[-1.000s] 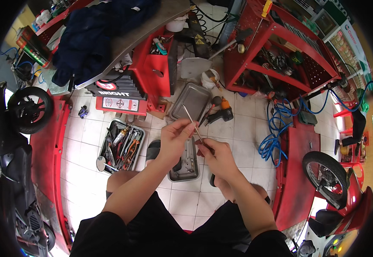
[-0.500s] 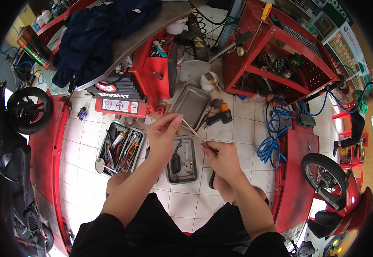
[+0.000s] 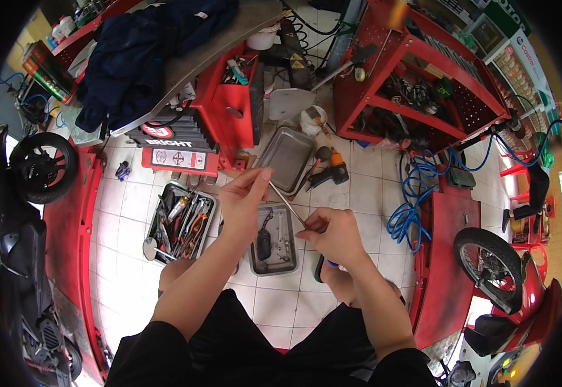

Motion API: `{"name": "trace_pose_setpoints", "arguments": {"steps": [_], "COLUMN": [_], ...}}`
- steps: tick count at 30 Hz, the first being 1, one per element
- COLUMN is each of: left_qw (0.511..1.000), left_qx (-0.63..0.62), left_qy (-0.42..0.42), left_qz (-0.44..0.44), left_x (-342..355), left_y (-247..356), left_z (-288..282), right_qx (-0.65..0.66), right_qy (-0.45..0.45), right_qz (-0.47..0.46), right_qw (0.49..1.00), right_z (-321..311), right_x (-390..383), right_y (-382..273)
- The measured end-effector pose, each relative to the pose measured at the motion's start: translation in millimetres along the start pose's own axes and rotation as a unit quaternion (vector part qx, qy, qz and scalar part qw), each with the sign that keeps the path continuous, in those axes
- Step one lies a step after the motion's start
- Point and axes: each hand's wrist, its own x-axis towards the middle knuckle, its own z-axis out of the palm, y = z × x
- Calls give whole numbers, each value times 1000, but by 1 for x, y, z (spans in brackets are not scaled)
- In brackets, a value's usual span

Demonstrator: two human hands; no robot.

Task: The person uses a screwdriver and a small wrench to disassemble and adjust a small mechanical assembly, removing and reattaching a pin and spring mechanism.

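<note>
A thin, straight metal rod (image 3: pixel 285 202) slants between my two hands, above the floor in front of me. My left hand (image 3: pixel 243 193) pinches its upper end between thumb and fingers. At the lower end, the fingertips of my right hand (image 3: pixel 334 235) close on it. Below the rod lies a small grey metal tray (image 3: pixel 272 272), holding a black oblong part (image 3: pixel 263 245) and several small metal pieces. My left forearm partly covers the view between this tray and the tools to the left.
A tray of pliers and wrenches (image 3: pixel 181 222) lies left. Farther off are a bare grey tray (image 3: pixel 287 158), a heat-gun-shaped tool (image 3: pixel 332 173), a red cart (image 3: pixel 358 97) and a red cabinet (image 3: pixel 232 116). A blue hose (image 3: pixel 410 209) coils at right. Red motorcycle lifts (image 3: pixel 68 238) flank me.
My right hand has shifted slightly left, and its fingers have turned around the rod's lower end. My left hand has moved a little left and down. The rod stays held at both ends.
</note>
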Motion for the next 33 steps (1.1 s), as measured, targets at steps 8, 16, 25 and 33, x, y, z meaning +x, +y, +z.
{"name": "trace_pose_setpoints", "arguments": {"steps": [8, 16, 25, 33], "left_qw": [1000, 999, 999, 996], "left_qx": [13, -2, -24, -55], "left_qy": [-21, -40, -38, -63], "left_qz": [-12, 2, 1, -21], "left_x": [-1, 2, 1, 3], "left_y": [-2, -5, -4, 0], "left_z": [2, -8, -4, -5], "right_qx": [2, -13, -46, -33], "right_qy": [29, 66, 52, 52], "right_qz": [-25, -20, -67, -84], "right_qw": [999, 998, 995, 995], "right_z": [6, 8, 10, 8], "right_x": [2, 2, 2, 0], "right_y": [18, 4, 10, 7]}}
